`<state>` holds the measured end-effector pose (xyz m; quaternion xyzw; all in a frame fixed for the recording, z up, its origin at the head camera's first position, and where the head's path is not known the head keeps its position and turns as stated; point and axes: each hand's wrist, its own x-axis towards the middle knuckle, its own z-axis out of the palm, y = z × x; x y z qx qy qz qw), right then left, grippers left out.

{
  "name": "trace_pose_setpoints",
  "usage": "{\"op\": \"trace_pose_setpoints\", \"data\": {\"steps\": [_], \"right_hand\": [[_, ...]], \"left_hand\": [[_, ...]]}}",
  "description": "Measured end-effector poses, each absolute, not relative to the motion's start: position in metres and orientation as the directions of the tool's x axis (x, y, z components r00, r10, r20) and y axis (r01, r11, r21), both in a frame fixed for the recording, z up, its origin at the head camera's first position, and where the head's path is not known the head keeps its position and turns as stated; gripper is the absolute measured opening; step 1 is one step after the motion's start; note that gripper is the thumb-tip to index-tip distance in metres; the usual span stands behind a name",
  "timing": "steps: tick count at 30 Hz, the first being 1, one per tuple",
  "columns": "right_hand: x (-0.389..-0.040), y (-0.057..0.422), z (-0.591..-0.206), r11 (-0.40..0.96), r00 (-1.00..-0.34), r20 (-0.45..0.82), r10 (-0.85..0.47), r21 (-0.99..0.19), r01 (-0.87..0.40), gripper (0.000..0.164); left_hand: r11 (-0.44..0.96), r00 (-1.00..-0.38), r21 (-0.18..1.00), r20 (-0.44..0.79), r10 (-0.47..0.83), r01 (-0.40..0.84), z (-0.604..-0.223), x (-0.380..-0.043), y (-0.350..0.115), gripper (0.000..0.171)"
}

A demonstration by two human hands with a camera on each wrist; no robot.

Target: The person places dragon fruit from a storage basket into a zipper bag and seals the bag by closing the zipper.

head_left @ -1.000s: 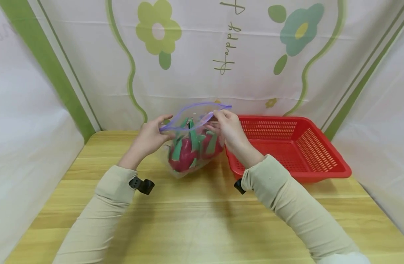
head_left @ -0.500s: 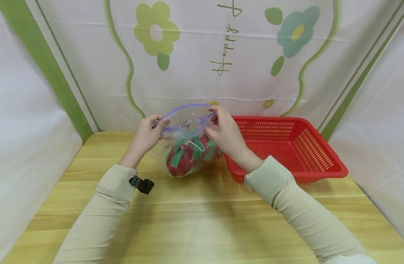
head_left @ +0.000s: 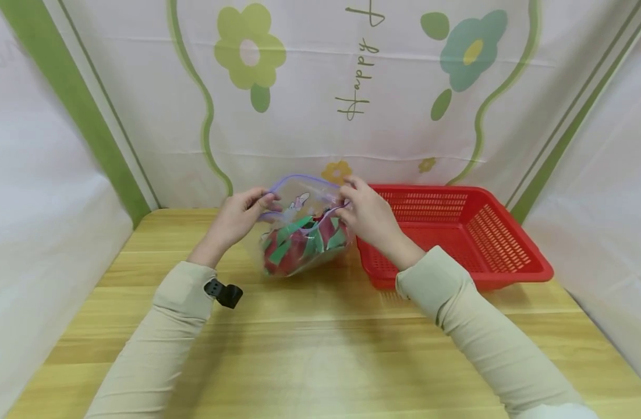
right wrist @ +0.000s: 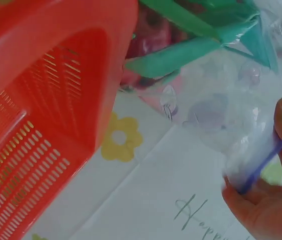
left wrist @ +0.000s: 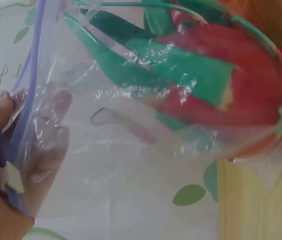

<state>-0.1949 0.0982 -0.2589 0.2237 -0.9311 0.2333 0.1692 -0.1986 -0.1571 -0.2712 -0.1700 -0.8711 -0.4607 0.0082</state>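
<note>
The clear, purple-rimmed zip bag is thin, glossy, crinkled plastic; the red, rectangular slotted basket, smooth plastic; the yellow wood-grain surface, faintly shiny; the white floral backdrop, creased, matt cloth.

The wooden table bears a red basket, perhaps the bag.

A red basket stands on the wooden table by a white cloth with printed flowers and lettering.

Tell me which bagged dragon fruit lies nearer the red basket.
In the head view, the right dragon fruit, beside the red basket; the left dragon fruit sits farther away.
</note>
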Motion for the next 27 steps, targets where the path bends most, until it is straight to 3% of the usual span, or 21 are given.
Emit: {"op": "trace_pose_setpoints", "data": {"steps": [5,9,15,18,22,27], "right_hand": [[-0.198,0.103,-0.255,0.791,-0.895,0.345,-0.282,-0.444,-0.421,0.019],[-0.199,0.104,-0.255,0.773,-0.896,0.372,-0.244,-0.483,-0.411,0.019],[-0.203,0.105,-0.258,0.755,-0.895,0.397,-0.204,-0.518,-0.403,0.02],[-0.206,0.102,-0.255,0.731,-0.883,0.426,-0.199,-0.536,-0.423,0.023],[-0.209,0.099,-0.248,0.692,-0.882,0.433,-0.185,-0.58,-0.43,0.026],[-0.212,0.1,-0.238,0.605,-0.93,0.333,-0.157,-0.712,-0.357,0.022]], "left_hand": [[0.579,-0.903,0.739,0.092,0.419,0.344,-0.271,-0.196,-0.166,0.044],[0.673,-0.917,0.648,0.102,0.386,0.356,-0.272,-0.195,-0.171,0.054],[0.694,-0.923,0.613,0.3,0.239,0.379,-0.274,-0.191,-0.179,0.019],[0.698,-0.893,0.582,0.404,0.196,0.417,-0.273,-0.19,-0.183,0.015],[0.646,-0.911,0.683,0.409,0.048,0.341,-0.267,-0.19,-0.187,0.025],[0.319,-0.947,0.923,0.276,-0.166,0.213,-0.256,-0.188,-0.188,0.029]]}}
